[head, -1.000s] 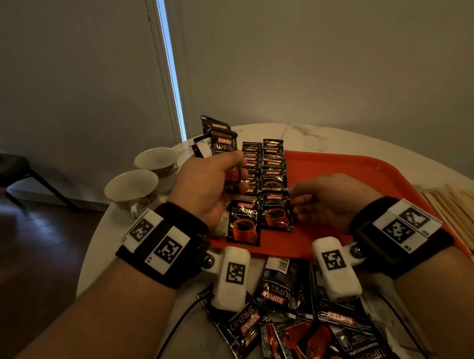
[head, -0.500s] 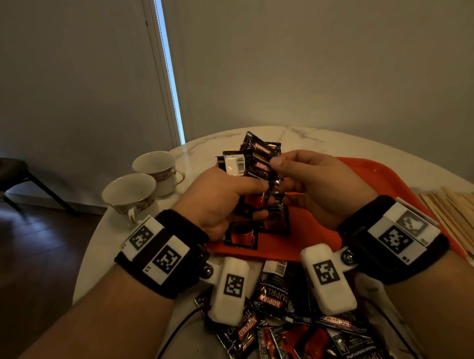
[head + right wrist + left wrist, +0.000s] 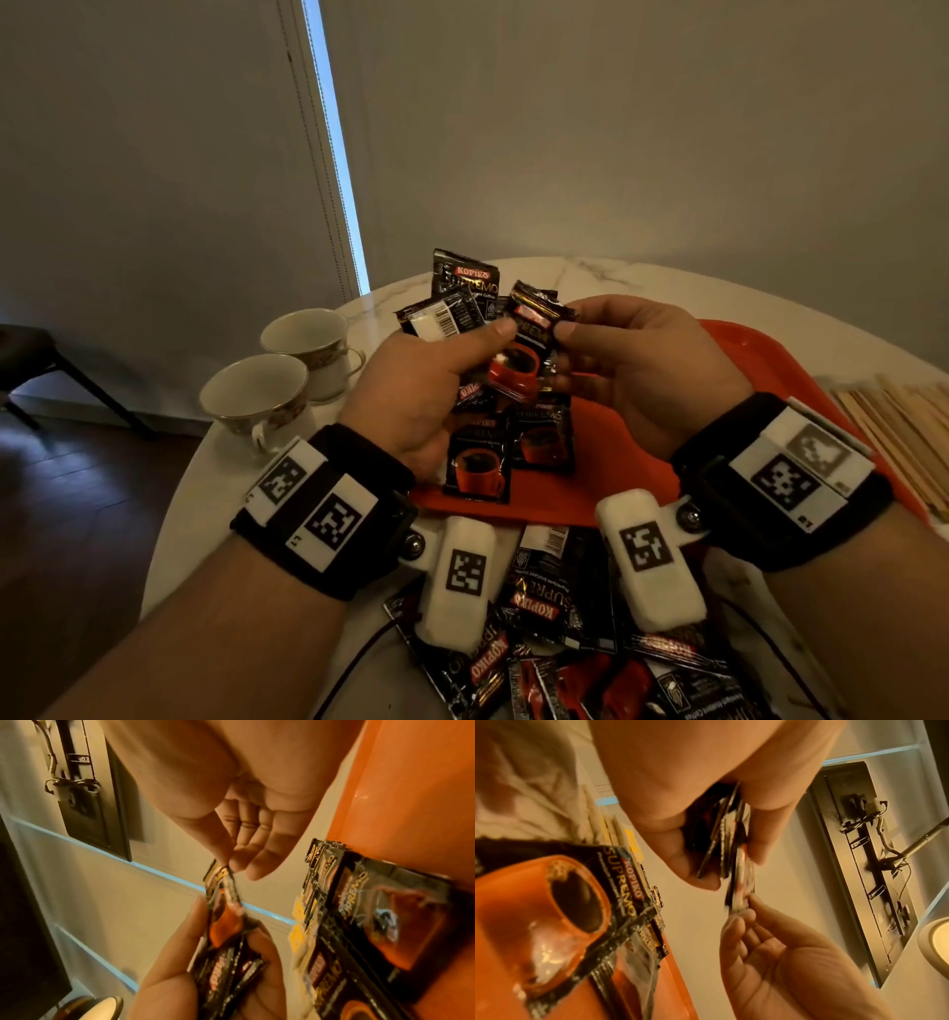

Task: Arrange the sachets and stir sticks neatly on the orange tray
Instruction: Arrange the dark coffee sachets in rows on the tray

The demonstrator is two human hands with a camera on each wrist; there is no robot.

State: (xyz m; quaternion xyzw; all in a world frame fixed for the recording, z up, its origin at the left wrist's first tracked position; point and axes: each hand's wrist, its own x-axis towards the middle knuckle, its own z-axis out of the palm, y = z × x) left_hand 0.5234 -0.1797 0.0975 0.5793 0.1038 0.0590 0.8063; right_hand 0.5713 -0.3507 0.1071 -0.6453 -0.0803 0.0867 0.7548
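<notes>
Black foil sachet (image 3: 529, 339) pinched at top edge by right hand (image 3: 647, 375); left hand (image 3: 421, 390) grips fanned bunch (image 3: 457, 303) above orange tray (image 3: 770, 370). Advice: draw one only, keep face up, lay beside tray rows (image 3: 508, 447). Stir sticks (image 3: 893, 431) off tray, rt.

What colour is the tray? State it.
Orange tray, clearest in the head view.

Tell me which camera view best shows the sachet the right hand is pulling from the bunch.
The head view: the pinched sachet faces the camera, its red cup print visible between the right hand and left hand. The right wrist view shows it edge-on and blurred. The left wrist view shows only its thin edge.
</notes>
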